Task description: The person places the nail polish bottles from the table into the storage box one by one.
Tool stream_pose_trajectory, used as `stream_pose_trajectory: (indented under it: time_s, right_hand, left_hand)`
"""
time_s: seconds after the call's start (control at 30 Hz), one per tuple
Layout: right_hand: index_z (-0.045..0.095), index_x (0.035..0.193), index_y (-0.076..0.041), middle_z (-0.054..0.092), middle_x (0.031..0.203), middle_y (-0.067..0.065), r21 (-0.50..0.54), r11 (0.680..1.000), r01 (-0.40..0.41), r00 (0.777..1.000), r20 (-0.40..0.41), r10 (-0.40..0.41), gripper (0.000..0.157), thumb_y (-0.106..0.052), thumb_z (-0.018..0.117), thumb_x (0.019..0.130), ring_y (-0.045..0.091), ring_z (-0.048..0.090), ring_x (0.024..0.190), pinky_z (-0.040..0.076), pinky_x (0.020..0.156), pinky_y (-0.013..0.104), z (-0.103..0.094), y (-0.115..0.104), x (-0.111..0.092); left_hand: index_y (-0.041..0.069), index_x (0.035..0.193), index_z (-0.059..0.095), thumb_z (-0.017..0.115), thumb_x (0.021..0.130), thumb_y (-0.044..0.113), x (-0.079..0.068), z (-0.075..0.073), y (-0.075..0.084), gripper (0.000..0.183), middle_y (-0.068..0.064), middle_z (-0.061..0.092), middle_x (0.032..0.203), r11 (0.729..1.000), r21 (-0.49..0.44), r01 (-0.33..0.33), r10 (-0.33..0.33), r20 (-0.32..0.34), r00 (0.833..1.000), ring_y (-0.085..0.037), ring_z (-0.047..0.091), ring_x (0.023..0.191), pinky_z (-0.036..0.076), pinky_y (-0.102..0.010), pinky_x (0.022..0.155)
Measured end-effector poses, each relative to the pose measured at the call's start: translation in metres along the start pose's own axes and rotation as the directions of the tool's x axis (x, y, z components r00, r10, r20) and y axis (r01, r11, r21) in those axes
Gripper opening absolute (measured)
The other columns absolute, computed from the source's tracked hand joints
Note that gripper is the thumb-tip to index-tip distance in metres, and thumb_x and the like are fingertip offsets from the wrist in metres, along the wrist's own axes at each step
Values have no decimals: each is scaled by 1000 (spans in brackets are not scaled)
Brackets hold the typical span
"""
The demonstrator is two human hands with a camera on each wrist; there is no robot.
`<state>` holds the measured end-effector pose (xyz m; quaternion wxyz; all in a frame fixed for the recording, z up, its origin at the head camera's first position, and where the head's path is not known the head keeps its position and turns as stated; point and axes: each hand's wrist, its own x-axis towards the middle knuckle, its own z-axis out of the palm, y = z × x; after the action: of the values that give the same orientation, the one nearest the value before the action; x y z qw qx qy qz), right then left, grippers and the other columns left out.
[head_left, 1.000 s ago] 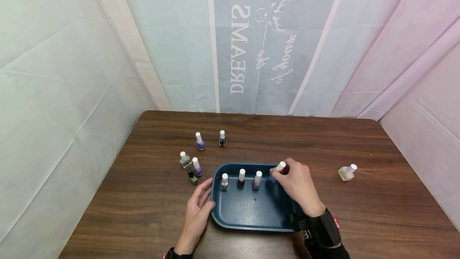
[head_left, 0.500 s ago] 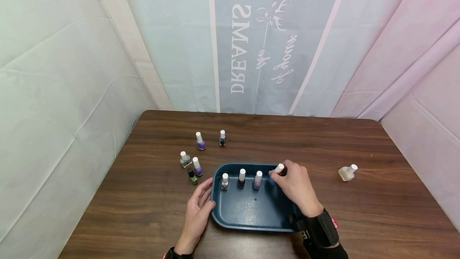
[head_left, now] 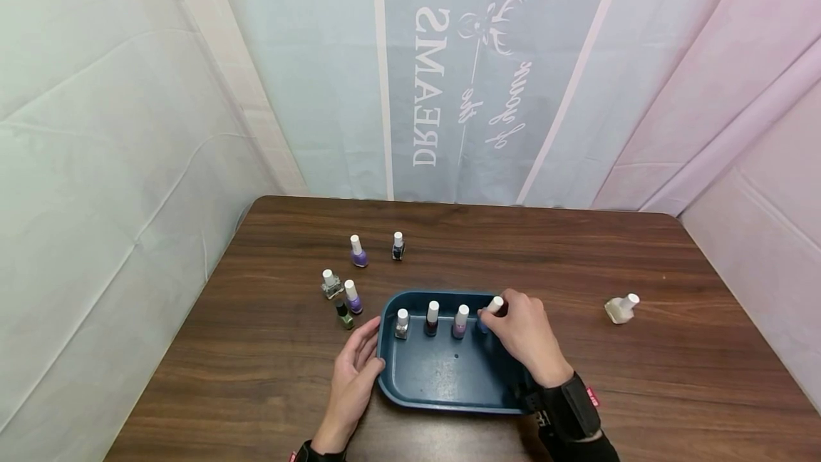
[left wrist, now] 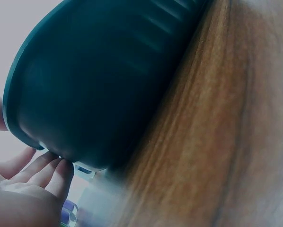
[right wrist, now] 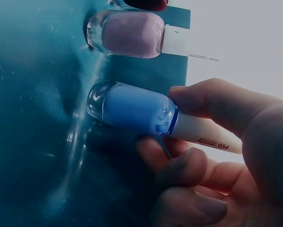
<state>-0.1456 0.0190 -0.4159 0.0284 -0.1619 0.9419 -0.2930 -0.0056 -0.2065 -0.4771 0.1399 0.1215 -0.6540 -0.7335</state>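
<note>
My right hand [head_left: 531, 337] pinches the white cap of a blue nail polish bottle [right wrist: 137, 109] between thumb and fingers, at the back right of a dark teal tray [head_left: 449, 405]. The bottle leans slightly; its base is at the tray floor, though contact is hard to tell. To its left stand a lilac nail polish [head_left: 459, 328], a dark one [head_left: 432, 324] and a clear glittery one [head_left: 401, 328], in a row. My left hand [head_left: 349, 380] touches the tray's left edge with extended fingers; in the left wrist view the fingertips meet the tray's outer wall [left wrist: 84, 94].
Left of the tray stand a green bottle [head_left: 344, 316], a purple bottle [head_left: 353, 300] and a glittery clear bottle [head_left: 331, 285]. Farther back are another purple bottle [head_left: 359, 257] and a dark blue one [head_left: 398, 250]. A cream bottle [head_left: 619, 310] sits far right on the wooden table [head_left: 693, 376].
My right hand has shifted slightly left and down with the blue nail polish bottle, closer to the lilac one. The left hand and the tray have stayed in place.
</note>
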Motion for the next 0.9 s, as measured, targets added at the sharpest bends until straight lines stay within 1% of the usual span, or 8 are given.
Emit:
stream_pose_trajectory:
  time_s: [0.23, 0.47, 0.9]
  right_hand:
    - [61, 79, -5, 54, 67, 3, -4, 1000, -21, 1000, 19, 21, 20, -23, 69, 83, 14, 46, 58, 35, 53, 25, 2, -1, 0]
    - [60, 79, -6, 52, 65, 3, -3, 1000, -18, 999, 39, 19, 18, -22, 68, 84, 14, 44, 56, 32, 53, 24, 2, 0, -1]
    - [60, 77, -6, 52, 66, 3, -5, 1000, -19, 999, 45, 20, 15, -19, 67, 82, 14, 45, 55, 33, 50, 24, 5, 2, 1]
  left_hand:
    - [-1, 139, 45, 47, 79, -13, 0, 0, 0, 61, -19, 44, 146, 1000, 7, -3, 3, 1, 1000, -31, 43, 136, 39, -13, 102]
    - [0, 139, 45, 47, 79, -12, 0, 0, 0, 61, -18, 44, 147, 1000, 20, 0, 0, 2, 1000, -31, 43, 136, 39, -17, 105]
    - [-1, 139, 45, 47, 79, -13, 0, 0, 0, 62, -18, 44, 146, 1000, 16, -5, 5, 0, 1000, -30, 43, 136, 38, -14, 104]
